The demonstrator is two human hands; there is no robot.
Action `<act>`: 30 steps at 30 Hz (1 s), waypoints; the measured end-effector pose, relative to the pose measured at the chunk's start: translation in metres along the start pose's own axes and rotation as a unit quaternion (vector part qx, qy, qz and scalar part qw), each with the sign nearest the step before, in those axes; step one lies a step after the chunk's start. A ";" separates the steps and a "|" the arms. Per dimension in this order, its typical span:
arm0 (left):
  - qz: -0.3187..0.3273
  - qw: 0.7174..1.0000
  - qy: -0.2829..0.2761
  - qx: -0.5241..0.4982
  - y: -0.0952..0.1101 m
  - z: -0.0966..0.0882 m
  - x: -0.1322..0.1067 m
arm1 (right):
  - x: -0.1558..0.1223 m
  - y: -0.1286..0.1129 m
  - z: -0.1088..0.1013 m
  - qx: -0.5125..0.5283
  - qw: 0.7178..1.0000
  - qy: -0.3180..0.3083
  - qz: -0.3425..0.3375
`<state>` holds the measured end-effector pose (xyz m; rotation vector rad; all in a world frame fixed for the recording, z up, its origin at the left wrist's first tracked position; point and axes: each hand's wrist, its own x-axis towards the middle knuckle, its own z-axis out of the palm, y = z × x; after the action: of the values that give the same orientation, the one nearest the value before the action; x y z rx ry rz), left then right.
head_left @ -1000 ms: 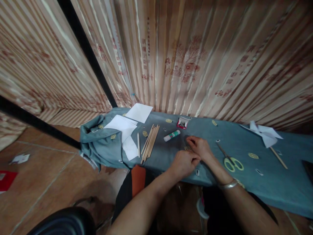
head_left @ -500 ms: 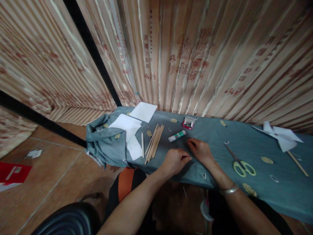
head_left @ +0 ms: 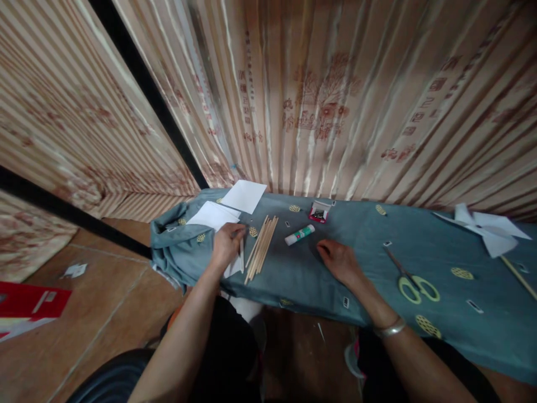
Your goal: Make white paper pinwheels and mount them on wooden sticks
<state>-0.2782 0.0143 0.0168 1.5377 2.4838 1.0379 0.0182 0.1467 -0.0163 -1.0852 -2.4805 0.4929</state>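
Note:
My left hand (head_left: 227, 245) reaches out to the left over the white paper sheets (head_left: 213, 216), its fingers curled beside a single wooden stick (head_left: 242, 256); whether it grips paper or stick I cannot tell. A bundle of wooden sticks (head_left: 260, 246) lies just right of it. My right hand (head_left: 338, 260) rests flat on the blue cloth (head_left: 369, 263), fingers loosely spread, holding nothing. A glue stick (head_left: 299, 234) lies between the hands, farther back.
Yellow-handled scissors (head_left: 409, 282) lie right of my right hand. A small red box (head_left: 318, 211) sits near the curtain. Another white sheet (head_left: 244, 196) is at the back left, a paper pinwheel (head_left: 486, 229) at the far right. Tiled floor lies left.
My left hand has moved from beside the right hand leftward to the paper sheets and the single stick. The right hand has stayed on the cloth.

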 end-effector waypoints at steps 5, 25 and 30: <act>-0.004 0.996 -0.019 0.083 -0.031 -0.011 0.008 | 0.001 -0.004 -0.006 -0.029 0.999 -0.018 -0.015; -0.047 0.971 -0.065 0.226 -0.042 -0.012 0.017 | 0.002 -0.003 -0.007 -0.025 0.999 -0.029 -0.036; -0.080 0.964 -0.056 0.249 -0.038 -0.015 0.022 | 0.002 -0.005 -0.008 -0.034 0.998 -0.035 -0.031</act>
<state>-0.3247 0.0132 0.0139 1.4026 2.8668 0.3016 0.0179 0.1466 -0.0071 -1.0280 -2.6007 0.4385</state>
